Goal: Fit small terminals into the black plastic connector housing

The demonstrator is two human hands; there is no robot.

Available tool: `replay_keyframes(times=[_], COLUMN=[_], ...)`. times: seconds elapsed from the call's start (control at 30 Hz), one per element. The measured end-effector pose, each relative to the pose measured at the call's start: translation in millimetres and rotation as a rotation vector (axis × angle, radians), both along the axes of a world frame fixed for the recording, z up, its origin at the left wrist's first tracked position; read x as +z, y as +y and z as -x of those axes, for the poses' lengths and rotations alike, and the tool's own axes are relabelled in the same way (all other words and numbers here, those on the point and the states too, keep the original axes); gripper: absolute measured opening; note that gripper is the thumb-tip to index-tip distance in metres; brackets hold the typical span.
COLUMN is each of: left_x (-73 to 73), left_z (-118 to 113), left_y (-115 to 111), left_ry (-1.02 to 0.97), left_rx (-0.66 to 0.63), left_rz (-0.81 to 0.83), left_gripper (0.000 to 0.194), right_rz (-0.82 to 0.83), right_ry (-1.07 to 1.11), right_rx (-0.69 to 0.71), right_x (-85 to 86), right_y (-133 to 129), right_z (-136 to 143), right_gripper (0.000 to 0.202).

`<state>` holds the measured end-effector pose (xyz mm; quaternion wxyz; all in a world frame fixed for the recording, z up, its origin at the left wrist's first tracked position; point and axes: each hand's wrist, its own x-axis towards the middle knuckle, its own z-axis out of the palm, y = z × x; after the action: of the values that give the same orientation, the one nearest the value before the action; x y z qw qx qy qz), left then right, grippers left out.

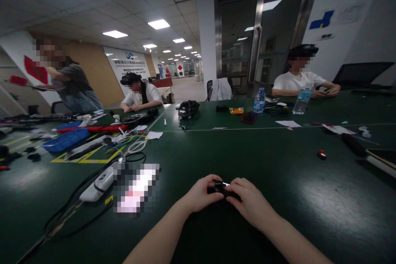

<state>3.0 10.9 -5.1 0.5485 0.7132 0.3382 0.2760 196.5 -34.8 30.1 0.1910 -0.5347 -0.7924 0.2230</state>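
Observation:
Both of my hands meet over the dark green table, close in front of me. A small black object with a bright, shiny patch on its right side sits between them; its kind I cannot make out. My left hand pinches its left end between thumb and fingers. On the other end, my right hand closes with curled fingers and thumb, hiding part of it. Left of my hands lies a lit, pixelated phone-like screen.
A white power strip with black cables lies at left, near a blue tray. Farther off are a black bag, water bottles and a dark red-edged phone. A small red-and-black item lies right. Three people are beyond.

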Motion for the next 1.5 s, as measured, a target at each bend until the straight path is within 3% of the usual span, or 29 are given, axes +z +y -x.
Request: replay_keyframes(times=[0.27, 0.57, 0.9, 1.2, 1.5], left_x=[5.6, 6.1, 3.4, 7.8, -2.3], left_z=[1, 0, 2, 2, 1], left_y=[-1, -1, 1, 0, 0], left_ry=[-0.017, -0.031, -0.055, -0.005, 0.105], left_rx=[0.035, 0.026, 0.027, 0.045, 0.100], left_rz=[0.053, 0.047, 0.074, -0.092, -0.313], left_gripper=[0.042, 0.041, 0.041, 0.043, 0.055], right_rz=[-0.080, -0.064, -0.005, 0.028, 0.094], right_ry=[0.060, 0.050, 0.138, 0.171, 0.169], right_rx=[-0.020, -0.011, -0.070, -0.092, -0.115], right_x=[-2.7, -1.1, -13.1, -16.2, -15.4], right_y=[-1, 0, 4, 7, 8], right_z=[-7, -6, -12, -13, -14], right_gripper=[0.037, 0.024, 0.046, 0.047, 0.047])
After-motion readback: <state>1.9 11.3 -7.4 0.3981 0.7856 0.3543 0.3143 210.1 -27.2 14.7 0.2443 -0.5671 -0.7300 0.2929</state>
